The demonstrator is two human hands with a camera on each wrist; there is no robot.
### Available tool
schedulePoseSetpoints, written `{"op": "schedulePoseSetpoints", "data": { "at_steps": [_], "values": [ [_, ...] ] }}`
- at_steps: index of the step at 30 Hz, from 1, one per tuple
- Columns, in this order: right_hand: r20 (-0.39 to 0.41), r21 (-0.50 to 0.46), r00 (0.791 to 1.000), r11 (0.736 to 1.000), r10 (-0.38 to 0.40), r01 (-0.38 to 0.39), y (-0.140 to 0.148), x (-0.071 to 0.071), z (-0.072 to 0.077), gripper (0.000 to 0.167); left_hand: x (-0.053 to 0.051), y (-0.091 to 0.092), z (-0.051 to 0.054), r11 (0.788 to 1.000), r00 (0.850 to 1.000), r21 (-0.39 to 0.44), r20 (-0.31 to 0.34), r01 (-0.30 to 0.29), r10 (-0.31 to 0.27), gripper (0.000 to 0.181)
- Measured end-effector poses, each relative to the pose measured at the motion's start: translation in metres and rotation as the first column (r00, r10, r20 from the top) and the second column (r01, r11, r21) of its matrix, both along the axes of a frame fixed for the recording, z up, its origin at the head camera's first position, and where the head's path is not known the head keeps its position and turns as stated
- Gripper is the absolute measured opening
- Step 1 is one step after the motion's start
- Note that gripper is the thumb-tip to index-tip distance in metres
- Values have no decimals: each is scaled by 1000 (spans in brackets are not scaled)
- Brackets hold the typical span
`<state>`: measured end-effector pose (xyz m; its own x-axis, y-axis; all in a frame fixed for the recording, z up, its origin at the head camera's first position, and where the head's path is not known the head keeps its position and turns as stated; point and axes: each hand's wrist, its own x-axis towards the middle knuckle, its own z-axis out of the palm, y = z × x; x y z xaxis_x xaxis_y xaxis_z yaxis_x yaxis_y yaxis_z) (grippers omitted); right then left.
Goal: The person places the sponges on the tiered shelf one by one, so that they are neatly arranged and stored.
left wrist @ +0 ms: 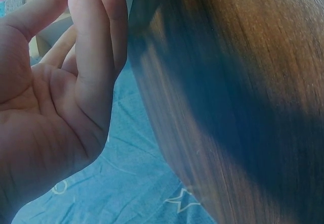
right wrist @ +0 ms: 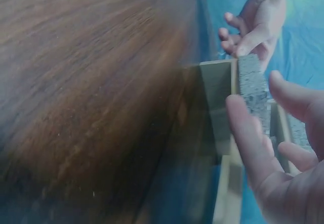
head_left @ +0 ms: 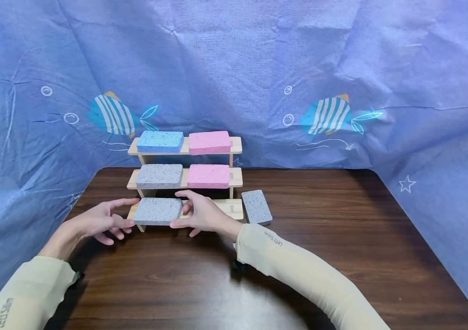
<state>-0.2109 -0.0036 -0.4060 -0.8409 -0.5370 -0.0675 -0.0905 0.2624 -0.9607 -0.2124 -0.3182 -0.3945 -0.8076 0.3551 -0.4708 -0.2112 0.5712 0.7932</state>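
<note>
A grey speckled sponge (head_left: pixel 158 211) lies flat on the lowest step of a three-tier wooden stand (head_left: pixel 234 209). At its left end is my left hand (head_left: pixel 99 221), index finger and thumb spread, tips by the sponge's corner and the step's end. My right hand (head_left: pixel 203 213) is at the opposite end, thumb and index finger spread by the corners, not closed round it. In the right wrist view the sponge (right wrist: pixel 252 85) stands between those spread fingertips; whether they touch it I cannot tell. The left wrist view mostly shows my left palm (left wrist: pixel 55 102).
The top step carries a blue sponge (head_left: pixel 160 141) and a pink sponge (head_left: pixel 209 142). On the middle step are a grey sponge (head_left: pixel 159 176) and a pink sponge (head_left: pixel 208 176). Another grey sponge (head_left: pixel 256 207) rests on the brown table (head_left: pixel 333 238), right of the stand. A blue curtain (head_left: pixel 234 68) hangs behind.
</note>
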Motion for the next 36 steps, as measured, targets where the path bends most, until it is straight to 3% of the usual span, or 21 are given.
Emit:
{"op": "schedulePoseSetpoints", "data": {
  "at_steps": [7,10,15,17,22,24,28,36],
  "values": [
    [-15,-14,999,999,41,-41,31,10,21,67,0,-2,-1,1000,1000,13,7,8,-8,87],
    [-112,9,992,999,49,-49,52,10,32,65,0,-2,0,1000,1000,10,0,7,-7,87],
    [-334,104,943,994,19,17,93,4,36,66,1,-1,0,1000,1000,8,8,-4,4,88],
    [-371,118,929,991,-8,56,111,3,34,67,1,-1,0,1000,1000,7,13,-8,8,88],
    [-363,99,927,986,-92,136,147,5,23,73,1,0,-1,1000,1000,5,12,-12,12,88],
    [-393,114,913,979,-109,167,157,6,16,78,1,-1,0,1000,1000,5,10,-12,12,88],
    [-457,152,881,964,-125,216,174,6,0,88,1,-1,1,1000,1000,10,1,-9,9,87],
    [-494,289,862,913,-116,289,193,2,-29,100,0,-1,0,1000,1000,25,0,10,-10,87]
  ]
}}
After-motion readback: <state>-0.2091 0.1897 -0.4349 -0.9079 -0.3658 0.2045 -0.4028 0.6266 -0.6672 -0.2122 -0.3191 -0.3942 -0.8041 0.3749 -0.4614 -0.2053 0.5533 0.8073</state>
